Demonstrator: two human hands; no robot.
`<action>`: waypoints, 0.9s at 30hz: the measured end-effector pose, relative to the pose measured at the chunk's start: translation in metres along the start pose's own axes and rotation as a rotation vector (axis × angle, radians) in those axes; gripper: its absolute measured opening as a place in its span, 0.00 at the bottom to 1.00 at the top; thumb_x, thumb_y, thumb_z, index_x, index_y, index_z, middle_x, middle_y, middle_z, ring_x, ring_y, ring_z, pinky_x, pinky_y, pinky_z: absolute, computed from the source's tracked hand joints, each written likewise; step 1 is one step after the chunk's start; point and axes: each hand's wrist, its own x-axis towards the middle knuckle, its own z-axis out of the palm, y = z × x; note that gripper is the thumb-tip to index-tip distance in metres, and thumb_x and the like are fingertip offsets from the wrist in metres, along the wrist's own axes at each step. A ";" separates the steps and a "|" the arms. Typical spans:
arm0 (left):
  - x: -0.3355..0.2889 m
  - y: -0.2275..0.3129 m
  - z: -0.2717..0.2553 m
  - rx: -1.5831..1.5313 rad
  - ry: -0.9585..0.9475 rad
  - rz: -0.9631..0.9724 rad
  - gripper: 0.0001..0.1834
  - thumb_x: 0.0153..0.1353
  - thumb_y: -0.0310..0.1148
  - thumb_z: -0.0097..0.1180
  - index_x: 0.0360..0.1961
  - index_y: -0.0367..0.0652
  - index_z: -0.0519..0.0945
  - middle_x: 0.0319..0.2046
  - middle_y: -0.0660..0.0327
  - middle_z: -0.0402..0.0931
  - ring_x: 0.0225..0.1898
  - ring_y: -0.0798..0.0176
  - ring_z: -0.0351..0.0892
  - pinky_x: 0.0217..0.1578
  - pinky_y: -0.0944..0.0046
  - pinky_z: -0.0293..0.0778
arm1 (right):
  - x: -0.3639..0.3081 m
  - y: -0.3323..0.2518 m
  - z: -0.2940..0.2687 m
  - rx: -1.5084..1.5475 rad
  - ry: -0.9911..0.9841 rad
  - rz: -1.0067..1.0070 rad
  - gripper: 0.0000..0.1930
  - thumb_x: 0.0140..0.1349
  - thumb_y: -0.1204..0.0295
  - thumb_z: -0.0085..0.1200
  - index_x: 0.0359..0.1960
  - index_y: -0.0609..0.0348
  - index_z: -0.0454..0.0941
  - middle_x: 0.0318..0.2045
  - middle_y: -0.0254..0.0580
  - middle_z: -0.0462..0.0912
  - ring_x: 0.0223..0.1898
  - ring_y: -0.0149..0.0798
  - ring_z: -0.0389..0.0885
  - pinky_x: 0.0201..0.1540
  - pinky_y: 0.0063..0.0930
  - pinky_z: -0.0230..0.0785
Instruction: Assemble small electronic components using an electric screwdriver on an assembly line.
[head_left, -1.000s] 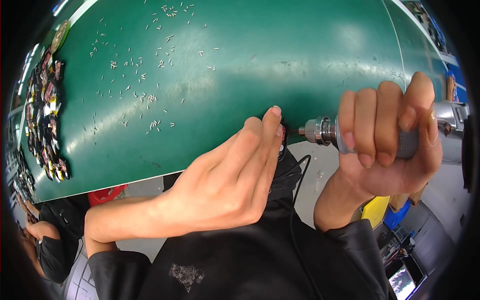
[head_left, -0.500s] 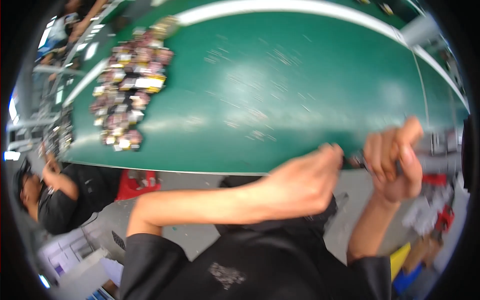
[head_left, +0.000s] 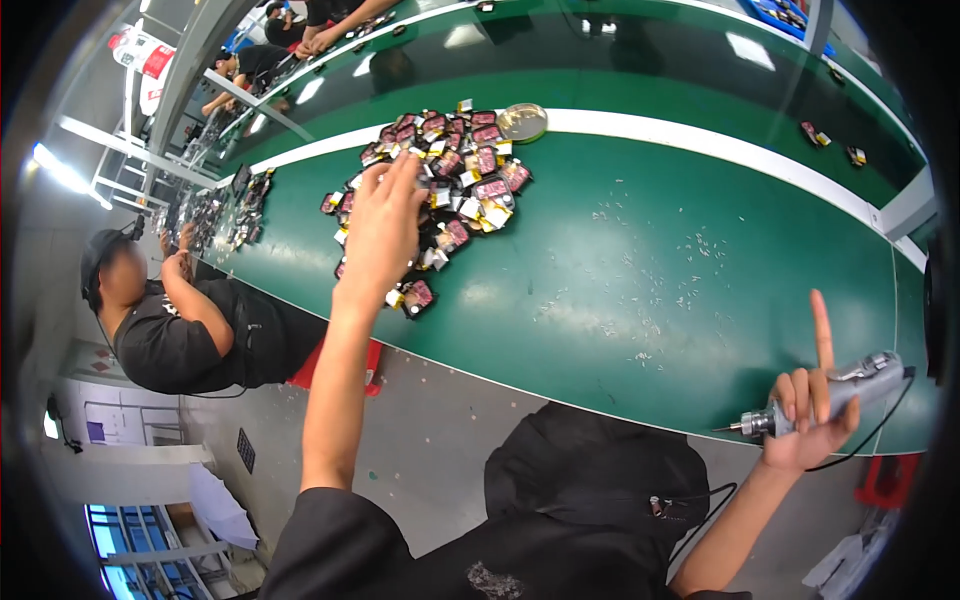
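Over on the left side of the bench (head_left: 560,300), I see the left hand (head_left: 380,237) stretched out over the pile of parts (head_left: 490,190), fingertips down among the small black, pink-faced pieces; its fingers look slightly apart, but I cannot tell whether they have hold of one. The right hand (head_left: 808,440) is well off to the other side, by the near edge, its fingers wrapped around a grey screwdriver (head_left: 868,378) while the index finger sticks straight out. The bit points left, and a black cable (head_left: 880,435) loops from the tool's rear end. Tiny screws (head_left: 645,357) lie scattered between the two hands, and a round dish (head_left: 544,127) sits just beside the pile's far end. Off to the left, a co-worker (head_left: 180,335) in black sits at the same bench.
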 end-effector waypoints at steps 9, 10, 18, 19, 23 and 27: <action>-0.018 0.098 0.007 -0.362 -0.028 0.250 0.16 0.46 0.18 0.63 0.39 0.36 0.78 0.40 0.55 0.75 0.40 0.52 0.76 0.41 0.55 0.72 | -0.017 0.003 -0.027 -0.023 0.148 -0.089 0.19 0.63 0.70 0.48 0.54 0.64 0.65 0.16 0.29 0.61 0.23 0.27 0.57 0.31 0.24 0.54; -0.018 0.102 0.012 -0.365 -0.032 0.247 0.16 0.46 0.18 0.63 0.39 0.36 0.78 0.40 0.55 0.75 0.40 0.52 0.76 0.41 0.55 0.72 | -0.018 0.003 -0.026 -0.030 0.143 -0.084 0.16 0.63 0.70 0.48 0.50 0.62 0.66 0.17 0.30 0.62 0.24 0.27 0.57 0.30 0.24 0.54; -0.011 0.103 0.029 -0.285 -0.054 0.391 0.11 0.47 0.17 0.61 0.33 0.33 0.76 0.31 0.57 0.73 0.31 0.55 0.75 0.30 0.58 0.72 | -0.019 0.001 -0.023 -0.006 0.133 -0.056 0.10 0.62 0.71 0.48 0.43 0.59 0.65 0.19 0.31 0.62 0.24 0.28 0.57 0.30 0.24 0.53; -0.010 0.103 0.029 -0.270 -0.050 0.418 0.10 0.47 0.17 0.60 0.32 0.32 0.74 0.30 0.56 0.72 0.30 0.55 0.74 0.30 0.57 0.72 | -0.020 0.000 -0.023 -0.012 0.122 -0.060 0.10 0.62 0.71 0.48 0.43 0.59 0.65 0.19 0.31 0.62 0.24 0.28 0.57 0.29 0.24 0.53; -0.004 0.109 0.032 -0.324 -0.052 0.346 0.10 0.49 0.16 0.57 0.31 0.32 0.69 0.28 0.53 0.69 0.29 0.52 0.72 0.28 0.55 0.69 | -0.022 0.000 -0.023 -0.007 0.114 -0.072 0.10 0.61 0.71 0.49 0.43 0.59 0.65 0.19 0.31 0.62 0.24 0.27 0.58 0.28 0.23 0.54; -0.012 0.119 0.023 -0.512 -0.049 0.100 0.05 0.55 0.17 0.48 0.30 0.35 0.65 0.21 0.52 0.66 0.20 0.49 0.68 0.25 0.57 0.67 | -0.020 0.002 -0.021 0.004 0.144 -0.070 0.10 0.61 0.71 0.49 0.42 0.59 0.66 0.18 0.30 0.63 0.24 0.27 0.58 0.28 0.23 0.54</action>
